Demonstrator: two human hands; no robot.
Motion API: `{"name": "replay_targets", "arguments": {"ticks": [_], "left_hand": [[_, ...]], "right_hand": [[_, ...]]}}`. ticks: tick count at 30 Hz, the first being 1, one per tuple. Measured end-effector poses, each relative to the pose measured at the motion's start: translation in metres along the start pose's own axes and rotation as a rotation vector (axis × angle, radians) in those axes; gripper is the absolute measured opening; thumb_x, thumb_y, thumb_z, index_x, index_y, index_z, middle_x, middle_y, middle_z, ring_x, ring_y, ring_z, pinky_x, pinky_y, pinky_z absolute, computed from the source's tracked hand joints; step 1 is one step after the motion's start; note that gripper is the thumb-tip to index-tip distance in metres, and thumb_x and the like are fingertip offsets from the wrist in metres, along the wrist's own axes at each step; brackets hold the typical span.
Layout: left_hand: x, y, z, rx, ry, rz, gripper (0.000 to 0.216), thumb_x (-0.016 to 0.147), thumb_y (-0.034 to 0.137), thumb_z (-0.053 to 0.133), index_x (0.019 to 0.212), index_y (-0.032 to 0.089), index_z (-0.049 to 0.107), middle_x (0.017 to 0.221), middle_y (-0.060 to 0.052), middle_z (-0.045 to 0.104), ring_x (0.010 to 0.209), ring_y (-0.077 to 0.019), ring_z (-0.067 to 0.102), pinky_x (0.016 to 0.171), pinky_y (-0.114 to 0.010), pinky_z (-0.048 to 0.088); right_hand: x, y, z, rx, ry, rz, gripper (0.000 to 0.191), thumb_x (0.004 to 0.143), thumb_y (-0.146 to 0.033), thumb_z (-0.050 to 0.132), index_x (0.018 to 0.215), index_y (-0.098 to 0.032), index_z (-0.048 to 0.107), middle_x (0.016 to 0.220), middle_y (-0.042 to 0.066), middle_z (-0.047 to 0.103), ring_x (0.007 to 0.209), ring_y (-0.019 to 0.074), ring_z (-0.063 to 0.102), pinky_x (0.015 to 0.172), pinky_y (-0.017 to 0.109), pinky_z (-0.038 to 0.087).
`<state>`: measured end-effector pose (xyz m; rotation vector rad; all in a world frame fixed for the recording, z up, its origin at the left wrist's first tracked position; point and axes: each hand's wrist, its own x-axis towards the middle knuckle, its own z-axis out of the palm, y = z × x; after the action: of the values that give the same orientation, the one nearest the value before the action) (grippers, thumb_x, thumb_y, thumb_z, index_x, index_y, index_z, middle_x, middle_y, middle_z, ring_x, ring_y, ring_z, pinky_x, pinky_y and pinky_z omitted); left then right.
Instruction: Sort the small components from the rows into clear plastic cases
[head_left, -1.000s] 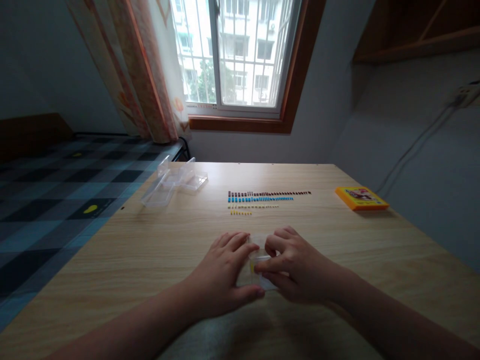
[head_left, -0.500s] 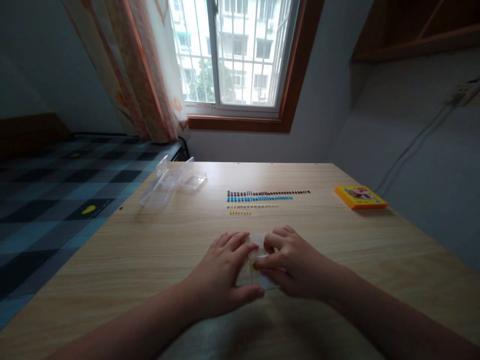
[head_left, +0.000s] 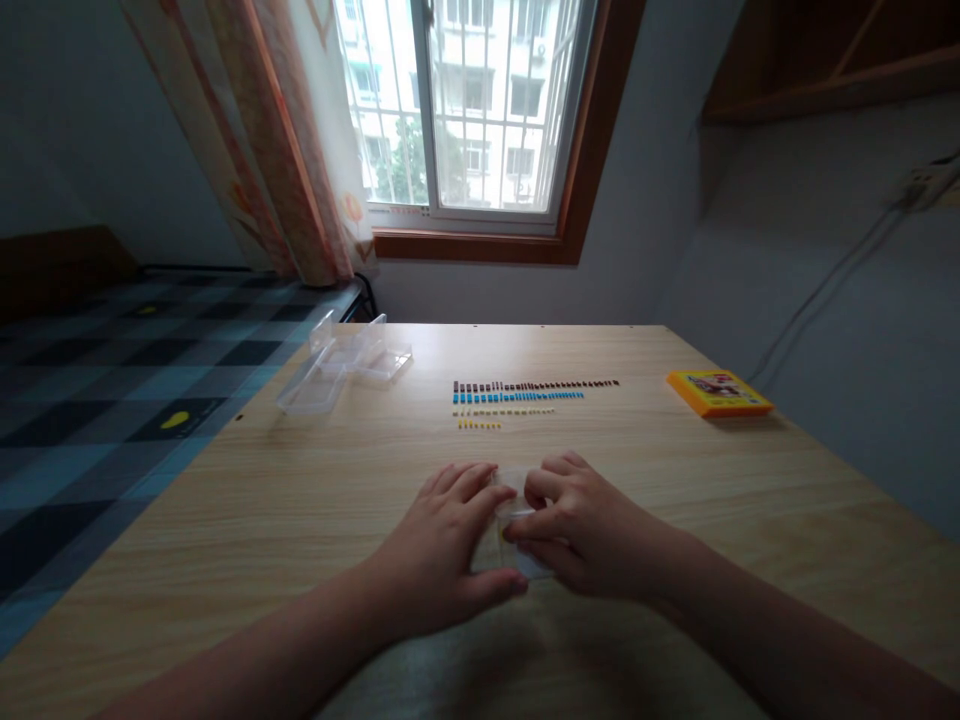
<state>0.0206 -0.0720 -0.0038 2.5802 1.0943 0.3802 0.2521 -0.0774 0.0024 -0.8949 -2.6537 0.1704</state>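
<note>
A small clear plastic box (head_left: 534,567) lies on the table between my two hands. My left hand (head_left: 448,540) curves around its left side, fingers along the far edge and thumb by the near edge, steadying it. From the right, my right hand (head_left: 596,525) reaches over the box with fingers bent and the index fingertip inside. Something small and yellow shows by that fingertip; whether the fingers pinch a piece is hidden. Beyond my hands lie rows of tiny building bricks: dark brown-red (head_left: 536,386), blue (head_left: 517,397), pale cream (head_left: 502,412) and yellow (head_left: 478,425).
Clear plastic boxes with raised lids (head_left: 315,390) stand at the table's far left. An orange-yellow box with a printed cover (head_left: 718,392) lies at the right. The wooden table (head_left: 300,520) borders a bed with checked bedding (head_left: 150,370); a window is behind.
My hands and the box keep nearly the same place. The whole view has shifted very slightly, and the yellow by my right fingertip shows less.
</note>
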Motion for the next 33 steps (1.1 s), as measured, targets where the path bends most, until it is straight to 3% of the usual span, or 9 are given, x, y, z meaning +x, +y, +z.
{"name": "replay_targets", "arguments": {"ticks": [14, 21, 27, 30, 33], "left_hand": [[-0.001, 0.000, 0.000, 0.021, -0.015, -0.004, 0.076, 0.076, 0.064, 0.077, 0.136, 0.020, 0.062, 0.151, -0.017, 0.051, 0.140, -0.0413, 0.044, 0.116, -0.064, 0.033], [-0.001, 0.001, -0.001, 0.026, -0.010, 0.006, 0.074, 0.076, 0.060, 0.078, 0.136, 0.019, 0.062, 0.148, -0.018, 0.054, 0.138, -0.0415, 0.046, 0.116, -0.064, 0.034], [-0.003, 0.003, -0.004, 0.029, -0.042, -0.004, 0.070, 0.078, 0.058, 0.076, 0.136, 0.021, 0.062, 0.151, -0.017, 0.051, 0.140, -0.0421, 0.044, 0.117, -0.065, 0.033], [-0.003, 0.003, -0.005, 0.018, -0.044, -0.011, 0.071, 0.077, 0.058, 0.077, 0.136, 0.021, 0.062, 0.151, -0.017, 0.051, 0.140, -0.0428, 0.043, 0.117, -0.066, 0.031], [-0.003, 0.003, -0.005, 0.022, -0.057, -0.014, 0.073, 0.078, 0.059, 0.076, 0.137, 0.020, 0.061, 0.152, -0.018, 0.050, 0.141, -0.0435, 0.042, 0.118, -0.066, 0.029]], "right_hand": [[0.000, 0.001, -0.001, 0.061, 0.044, -0.001, 0.017, 0.096, -0.029, 0.061, 0.089, -0.027, 0.076, 0.079, 0.002, 0.057, 0.077, 0.0182, 0.047, 0.080, 0.037, 0.034], [-0.001, 0.015, 0.001, 0.303, 0.333, 0.051, 0.017, 0.097, -0.024, 0.062, 0.098, -0.023, 0.079, 0.079, 0.004, 0.062, 0.079, 0.0179, 0.055, 0.075, 0.033, 0.042], [0.005, 0.039, 0.007, 0.232, 0.458, 0.139, 0.014, 0.095, -0.022, 0.066, 0.096, -0.020, 0.079, 0.081, 0.005, 0.066, 0.082, 0.0195, 0.059, 0.078, 0.035, 0.046], [0.019, 0.049, 0.005, 0.122, 0.438, 0.108, 0.012, 0.093, -0.023, 0.068, 0.093, -0.020, 0.080, 0.082, 0.006, 0.068, 0.083, 0.0200, 0.059, 0.080, 0.036, 0.046], [0.045, 0.056, 0.001, 0.025, 0.331, 0.110, 0.011, 0.092, -0.022, 0.070, 0.092, -0.022, 0.081, 0.085, 0.006, 0.070, 0.085, 0.0198, 0.059, 0.083, 0.036, 0.045]]}}
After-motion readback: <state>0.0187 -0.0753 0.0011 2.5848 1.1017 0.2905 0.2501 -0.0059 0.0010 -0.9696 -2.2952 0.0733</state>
